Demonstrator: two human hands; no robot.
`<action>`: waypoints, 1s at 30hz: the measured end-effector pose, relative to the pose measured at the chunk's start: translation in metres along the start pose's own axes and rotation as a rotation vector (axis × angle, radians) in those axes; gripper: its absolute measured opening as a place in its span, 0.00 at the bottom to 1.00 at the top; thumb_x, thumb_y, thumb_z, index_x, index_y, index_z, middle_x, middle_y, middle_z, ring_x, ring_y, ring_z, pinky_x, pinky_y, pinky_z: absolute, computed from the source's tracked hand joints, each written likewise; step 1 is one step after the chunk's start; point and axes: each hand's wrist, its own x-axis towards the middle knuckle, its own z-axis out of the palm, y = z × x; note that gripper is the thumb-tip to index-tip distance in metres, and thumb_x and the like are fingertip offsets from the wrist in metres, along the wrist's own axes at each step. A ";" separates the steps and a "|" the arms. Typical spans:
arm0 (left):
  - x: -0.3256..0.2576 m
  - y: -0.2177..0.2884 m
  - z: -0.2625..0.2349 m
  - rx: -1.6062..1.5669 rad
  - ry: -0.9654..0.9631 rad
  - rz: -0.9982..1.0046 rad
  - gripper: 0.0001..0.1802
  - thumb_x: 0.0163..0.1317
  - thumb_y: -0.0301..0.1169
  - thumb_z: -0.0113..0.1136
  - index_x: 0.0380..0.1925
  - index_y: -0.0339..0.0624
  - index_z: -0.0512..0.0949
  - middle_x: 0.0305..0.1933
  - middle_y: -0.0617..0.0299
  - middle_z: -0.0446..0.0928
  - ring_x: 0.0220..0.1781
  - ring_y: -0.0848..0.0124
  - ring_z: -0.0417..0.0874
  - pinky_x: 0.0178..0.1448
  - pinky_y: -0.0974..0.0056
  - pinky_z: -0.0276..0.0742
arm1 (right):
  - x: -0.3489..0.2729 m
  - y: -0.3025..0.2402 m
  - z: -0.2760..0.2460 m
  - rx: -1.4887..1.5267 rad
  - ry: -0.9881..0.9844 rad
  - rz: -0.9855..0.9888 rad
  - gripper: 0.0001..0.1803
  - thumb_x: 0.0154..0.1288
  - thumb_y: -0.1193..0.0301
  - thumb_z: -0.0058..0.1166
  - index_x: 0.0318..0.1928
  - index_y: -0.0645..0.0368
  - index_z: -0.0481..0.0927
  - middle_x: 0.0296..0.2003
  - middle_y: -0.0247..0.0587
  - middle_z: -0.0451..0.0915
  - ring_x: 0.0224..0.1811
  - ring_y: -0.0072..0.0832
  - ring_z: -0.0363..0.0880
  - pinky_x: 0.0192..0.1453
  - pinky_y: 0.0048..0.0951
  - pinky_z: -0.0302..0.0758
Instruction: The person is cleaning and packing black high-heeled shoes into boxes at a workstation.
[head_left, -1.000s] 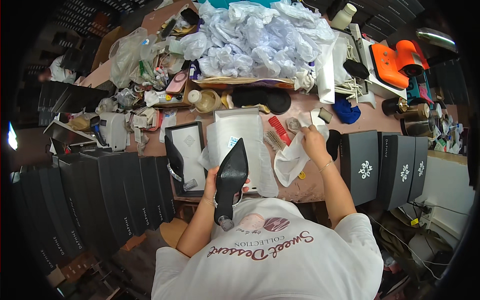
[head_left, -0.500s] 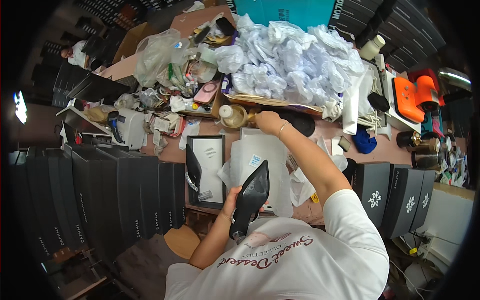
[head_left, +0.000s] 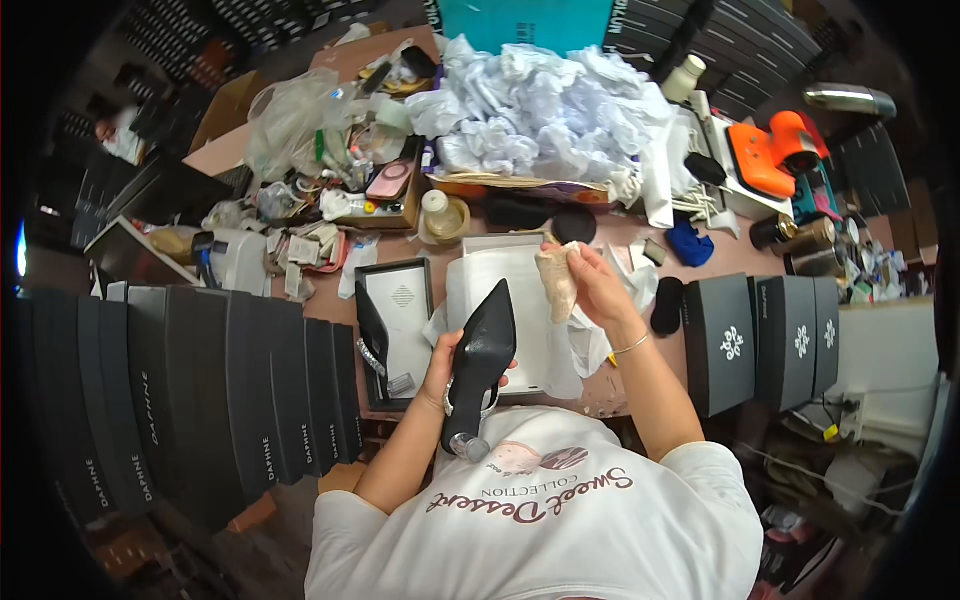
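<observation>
My left hand (head_left: 447,362) grips a black pointed high-heel shoe (head_left: 482,362) sole-up, toe pointing away from me, heel near my chest. My right hand (head_left: 590,283) holds a small beige crumpled piece, perhaps a cloth or pad (head_left: 557,280), just right of the shoe's toe. Both hover over an open white shoe box lined with paper (head_left: 505,275). To the left, a second black shoe (head_left: 374,340) lies in a black box lid (head_left: 402,305).
A big heap of crumpled white tissue paper (head_left: 545,125) fills the back of the table. Stacked black shoe boxes stand at left (head_left: 200,400) and right (head_left: 765,340). An orange tool (head_left: 775,150), tape roll (head_left: 445,215), bottles and clutter surround the work area.
My right hand came back from reaching toward the tape roll at the back and now holds the beige piece near the shoe's toe. The shoe stays in my left hand.
</observation>
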 end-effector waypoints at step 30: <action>-0.027 -0.036 -0.028 0.358 0.207 0.317 0.32 0.67 0.57 0.39 0.56 0.42 0.67 0.48 0.53 0.75 0.45 0.61 0.79 0.40 0.56 0.77 | -0.064 0.054 0.141 -1.564 -0.089 -0.654 0.25 0.60 0.69 0.53 0.59 0.52 0.69 0.23 0.43 0.78 0.25 0.40 0.79 0.24 0.39 0.74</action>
